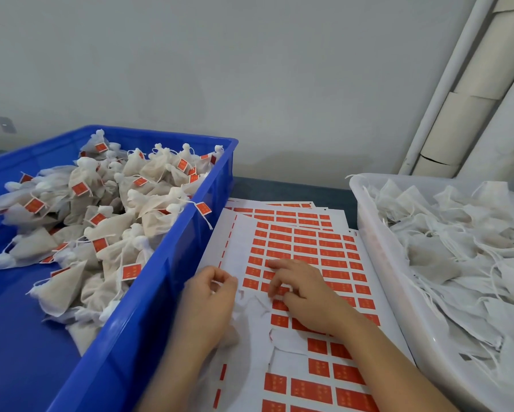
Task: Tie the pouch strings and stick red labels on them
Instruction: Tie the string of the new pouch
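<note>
Left hand (211, 298): we note it at the near left part of the label sheet (237, 251), beside the crate wall. The fingers are curled in, and thumb and forefinger are closed on a short bit of white pouch string (218, 283).
Pouch (251, 310): white fabric lying flat on the sheet between the two hands. Its left part runs under the left palm; its right edge lies just beside the right thumb.
Right hand (306, 298): palm down over the sheet, fingers bent and spread, fingertips (272, 264) touching the red labels (330, 253). We cannot tell whether a label is gripped or only touched.
Red labels: rows of small rectangles on white backing, with bare white patches near the hands.
Label sheet: topmost of several overlapping sheets on the table, between crate and bin.
Blue crate (160, 292): to the left, heaped with tied pouches (107, 221), each with a red tag on its string.
White bin (377, 263): to the right, holding loose pouches (428, 251) with untied strings and no tags that we can see.
</note>
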Action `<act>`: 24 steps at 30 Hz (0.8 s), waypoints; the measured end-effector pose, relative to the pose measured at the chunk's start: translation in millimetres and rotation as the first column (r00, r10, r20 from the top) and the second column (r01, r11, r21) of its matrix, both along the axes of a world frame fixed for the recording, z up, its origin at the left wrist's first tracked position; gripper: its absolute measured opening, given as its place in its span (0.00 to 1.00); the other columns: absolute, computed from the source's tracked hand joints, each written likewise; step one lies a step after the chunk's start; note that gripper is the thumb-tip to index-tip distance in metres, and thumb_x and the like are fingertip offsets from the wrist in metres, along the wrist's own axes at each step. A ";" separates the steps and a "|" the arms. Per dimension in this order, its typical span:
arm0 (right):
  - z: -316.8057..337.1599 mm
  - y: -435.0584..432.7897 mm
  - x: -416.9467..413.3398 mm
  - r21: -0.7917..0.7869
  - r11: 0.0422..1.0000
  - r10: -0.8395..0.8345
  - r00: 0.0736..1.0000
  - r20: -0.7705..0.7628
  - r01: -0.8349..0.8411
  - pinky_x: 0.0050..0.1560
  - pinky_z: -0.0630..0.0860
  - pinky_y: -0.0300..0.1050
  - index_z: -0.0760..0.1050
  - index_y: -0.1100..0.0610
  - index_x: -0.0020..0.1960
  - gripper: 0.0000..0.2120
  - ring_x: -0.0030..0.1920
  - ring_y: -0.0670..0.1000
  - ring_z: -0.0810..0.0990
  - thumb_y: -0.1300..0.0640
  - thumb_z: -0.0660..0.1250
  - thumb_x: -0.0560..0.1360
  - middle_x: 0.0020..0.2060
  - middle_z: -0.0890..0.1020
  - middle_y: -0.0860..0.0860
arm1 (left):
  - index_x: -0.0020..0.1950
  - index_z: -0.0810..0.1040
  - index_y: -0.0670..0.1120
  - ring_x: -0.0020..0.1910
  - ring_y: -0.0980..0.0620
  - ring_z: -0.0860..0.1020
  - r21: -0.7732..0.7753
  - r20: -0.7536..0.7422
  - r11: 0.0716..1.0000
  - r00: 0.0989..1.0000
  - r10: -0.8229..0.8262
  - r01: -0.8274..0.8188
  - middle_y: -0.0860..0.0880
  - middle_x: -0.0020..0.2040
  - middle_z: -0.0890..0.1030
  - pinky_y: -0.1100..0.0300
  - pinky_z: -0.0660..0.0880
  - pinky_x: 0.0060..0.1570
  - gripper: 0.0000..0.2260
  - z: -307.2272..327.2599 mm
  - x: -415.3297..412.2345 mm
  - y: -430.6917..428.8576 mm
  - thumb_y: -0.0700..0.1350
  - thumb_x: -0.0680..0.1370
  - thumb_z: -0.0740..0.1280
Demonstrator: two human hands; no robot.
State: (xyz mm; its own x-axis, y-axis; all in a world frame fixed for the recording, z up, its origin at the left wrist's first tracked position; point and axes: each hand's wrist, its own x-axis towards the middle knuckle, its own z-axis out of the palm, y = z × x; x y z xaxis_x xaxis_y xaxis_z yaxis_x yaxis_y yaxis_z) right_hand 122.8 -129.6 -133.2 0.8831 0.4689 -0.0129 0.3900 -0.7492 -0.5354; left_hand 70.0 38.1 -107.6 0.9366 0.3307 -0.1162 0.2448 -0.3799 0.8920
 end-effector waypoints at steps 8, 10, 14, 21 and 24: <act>0.1 -13.4 -19.0 0.171 0.980 -0.093 0.995 -0.034 0.097 0.55 0.64 0.26 0.69 0.37 0.47 0.16 0.55 0.34 0.67 0.60 0.59 0.76 0.56 0.69 0.33 | 0.51 0.77 0.62 0.36 0.61 0.75 0.309 -0.089 0.923 0.973 -0.213 0.231 0.61 0.47 0.77 0.65 0.79 0.42 0.14 -14.8 2.2 -10.9 0.62 0.68 0.70; -0.9 -12.3 -22.0 0.156 0.985 -0.070 0.997 -0.014 0.071 0.63 0.64 0.34 0.71 0.38 0.50 0.16 0.58 0.33 0.66 0.60 0.61 0.75 0.56 0.68 0.31 | 0.44 0.77 0.61 0.36 0.62 0.75 0.321 -0.052 0.921 0.975 -0.217 0.223 0.63 0.44 0.75 0.64 0.79 0.43 0.04 -17.4 3.9 -10.7 0.57 0.71 0.69; -3.6 -3.5 -24.3 0.140 0.990 -0.036 0.997 0.063 0.027 0.69 0.61 0.43 0.77 0.41 0.51 0.08 0.62 0.34 0.63 0.52 0.65 0.74 0.54 0.67 0.28 | 0.39 0.75 0.61 0.39 0.61 0.76 0.279 0.012 0.937 0.975 -0.221 0.210 0.64 0.43 0.74 0.66 0.76 0.44 0.05 -24.9 6.1 -8.5 0.53 0.73 0.68; -6.7 3.1 -22.2 0.256 0.962 -0.121 0.988 0.100 0.092 0.64 0.66 0.43 0.78 0.42 0.42 0.03 0.56 0.36 0.69 0.50 0.67 0.74 0.48 0.70 0.28 | 0.46 0.74 0.61 0.37 0.60 0.76 0.193 0.111 0.966 0.974 -0.198 0.174 0.62 0.42 0.76 0.72 0.71 0.35 0.05 -25.3 8.9 -11.4 0.55 0.73 0.69; -3.7 2.6 -21.1 0.368 0.915 -0.179 0.984 0.007 0.164 0.54 0.70 0.34 0.76 0.42 0.36 0.09 0.51 0.36 0.74 0.51 0.68 0.74 0.44 0.73 0.28 | 0.51 0.70 0.64 0.35 0.58 0.76 0.200 0.113 0.973 0.984 -0.138 0.113 0.60 0.38 0.74 0.66 0.77 0.37 0.11 -24.1 9.5 -11.9 0.55 0.72 0.69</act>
